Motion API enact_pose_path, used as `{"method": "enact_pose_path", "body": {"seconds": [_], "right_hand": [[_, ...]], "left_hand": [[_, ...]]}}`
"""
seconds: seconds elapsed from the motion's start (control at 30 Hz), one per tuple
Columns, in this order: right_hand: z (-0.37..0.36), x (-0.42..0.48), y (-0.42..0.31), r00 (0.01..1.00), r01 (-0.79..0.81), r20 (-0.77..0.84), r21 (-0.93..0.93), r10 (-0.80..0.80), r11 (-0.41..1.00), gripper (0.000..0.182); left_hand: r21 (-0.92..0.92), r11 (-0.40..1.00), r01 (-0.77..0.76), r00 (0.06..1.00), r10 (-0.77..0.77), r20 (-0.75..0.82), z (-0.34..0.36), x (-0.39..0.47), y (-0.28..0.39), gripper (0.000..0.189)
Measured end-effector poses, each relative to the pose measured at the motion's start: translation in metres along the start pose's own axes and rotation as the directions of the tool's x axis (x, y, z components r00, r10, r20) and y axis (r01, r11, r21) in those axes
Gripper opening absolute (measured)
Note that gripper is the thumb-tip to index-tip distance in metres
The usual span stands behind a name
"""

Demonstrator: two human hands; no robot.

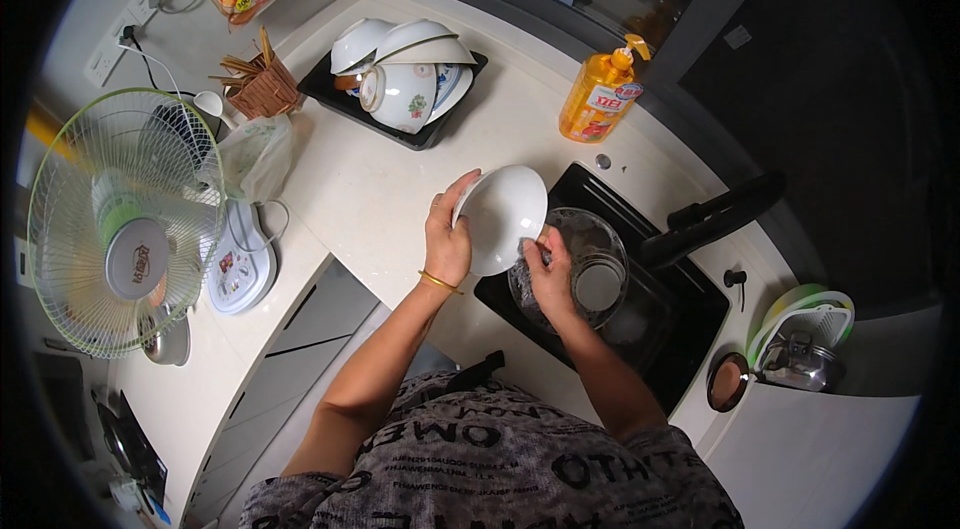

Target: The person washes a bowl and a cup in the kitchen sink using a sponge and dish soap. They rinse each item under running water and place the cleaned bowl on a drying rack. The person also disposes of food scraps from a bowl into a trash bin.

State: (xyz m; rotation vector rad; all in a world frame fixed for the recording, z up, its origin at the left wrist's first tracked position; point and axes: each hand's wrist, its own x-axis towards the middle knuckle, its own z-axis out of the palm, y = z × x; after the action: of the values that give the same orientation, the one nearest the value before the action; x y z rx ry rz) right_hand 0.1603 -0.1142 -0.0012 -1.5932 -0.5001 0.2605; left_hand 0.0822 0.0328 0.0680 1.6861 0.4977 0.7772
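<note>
A white bowl [502,218] is tilted on its side near the sink's left edge, its inside turned up towards me. My left hand [450,229], with a gold bangle at the wrist, grips its left rim. At the lower right rim, my right hand [551,270] presses a grey scouring pad [529,253], mostly hidden by the fingers. Below that hand, a round basin [616,236] with suds stands in the black sink [675,334]. A smaller round dish [600,285] lies inside the basin.
Washed-looking bowls [397,94] are piled in a black tray [427,139]. An orange pump bottle of dish soap [596,98] stands behind the sink. The black faucet [705,221] reaches over it. A fan [127,229] and chopstick basket [266,90] are left; a lidded pot [802,364] is right.
</note>
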Motion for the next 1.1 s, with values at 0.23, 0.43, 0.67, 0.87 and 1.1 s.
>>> {"method": "enact_pose_path", "body": {"seconds": [0.23,0.43,0.67,0.87,1.1], "right_hand": [[-0.032,0.041,-0.014,0.949,0.315,0.139,-0.501,-0.285,0.806,0.021],[-0.025,0.031,-0.014,1.0,0.009,0.031,-0.329,0.001,0.944,0.019],[0.008,-0.005,0.005,0.98,-0.197,0.062,0.172,0.189,0.965,0.03],[-0.023,0.056,-0.026,0.994,0.107,0.064,-0.462,-0.088,0.881,0.023],[0.011,0.023,0.023,0.999,-0.036,-0.036,-0.172,0.03,0.984,0.035]], "left_hand": [[0.009,1.0,-0.019,0.992,0.017,0.127,-0.003,0.008,0.004,0.066],[0.024,0.999,-0.035,0.997,0.033,0.076,0.004,0.004,0.026,0.065],[0.0,0.988,-0.155,0.987,0.155,-0.045,0.012,-0.003,0.017,0.067],[0.05,0.993,-0.104,0.993,0.101,0.055,0.004,0.0,0.023,0.069],[0.016,0.993,-0.118,0.993,0.119,-0.021,0.008,-0.012,0.014,0.07]]}}
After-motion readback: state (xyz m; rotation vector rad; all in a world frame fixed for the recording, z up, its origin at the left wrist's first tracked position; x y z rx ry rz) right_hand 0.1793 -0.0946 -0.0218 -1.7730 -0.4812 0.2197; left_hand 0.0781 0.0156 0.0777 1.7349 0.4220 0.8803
